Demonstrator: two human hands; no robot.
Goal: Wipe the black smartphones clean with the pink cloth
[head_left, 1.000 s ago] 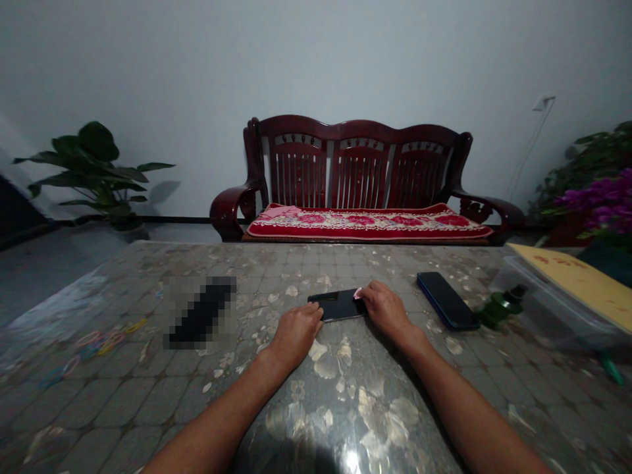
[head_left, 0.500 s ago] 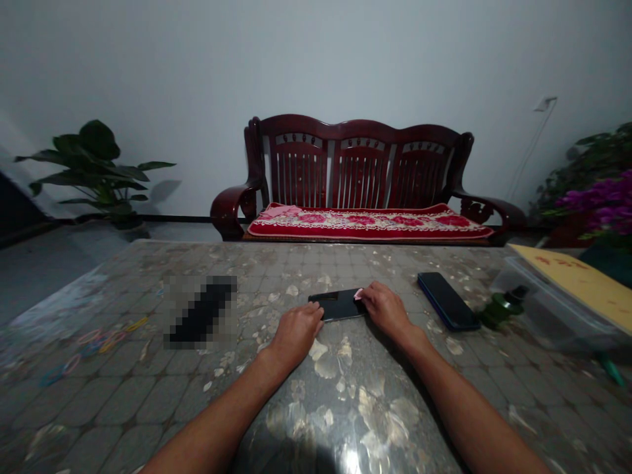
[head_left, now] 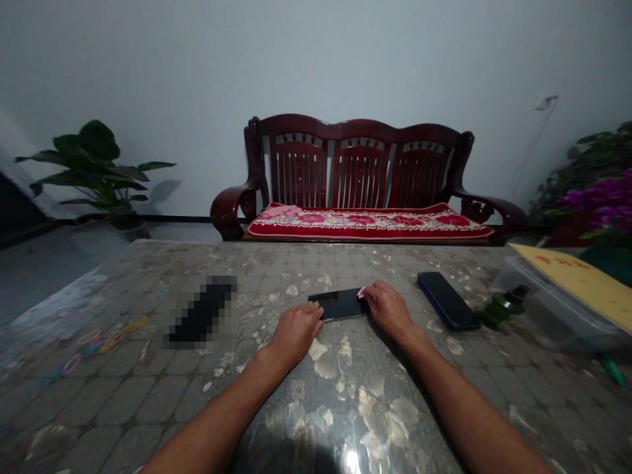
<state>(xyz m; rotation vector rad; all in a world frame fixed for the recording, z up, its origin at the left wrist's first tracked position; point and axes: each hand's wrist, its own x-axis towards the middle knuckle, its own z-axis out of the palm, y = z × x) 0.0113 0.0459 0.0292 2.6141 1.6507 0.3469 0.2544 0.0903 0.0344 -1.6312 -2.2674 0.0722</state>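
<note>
Obs., head view. A dark phone (head_left: 340, 305) lay flat on the patterned table (head_left: 345, 395), just ahead of both hands. Left hand (head_left: 295, 332) rested at the phone's near-left corner, fingers curled and touching its edge; whether it gripped or merely steadied, I could not tell. Right hand (head_left: 390, 306) sat at the phone's right end, fingertips pinched together on a small pink tab (head_left: 361, 292) at the far-right corner. What the tab was joined to was too small to tell; poss. a film or sticker.

Adjacent items: a 2nd phone (head_left: 447, 299), blue-black, lay apart to the right; a green bottle (head_left: 498, 308) on its side near a clear plastic container (head_left: 548, 309); loose rubber bands (head_left: 99, 339) far left; a blurred-out dark object (head_left: 200, 319) left of centre. Wooden bench (head_left: 360, 178) w/ red cushion behind the table.

Risks, as judged: table surface looked glossy, so the phone could slide if the left hand's hold was light while the right pulled on the tab. Pinch on the tab was small; a slip was likely. A sharp pull could carry the right hand toward the 2nd phone or bottle.
</note>
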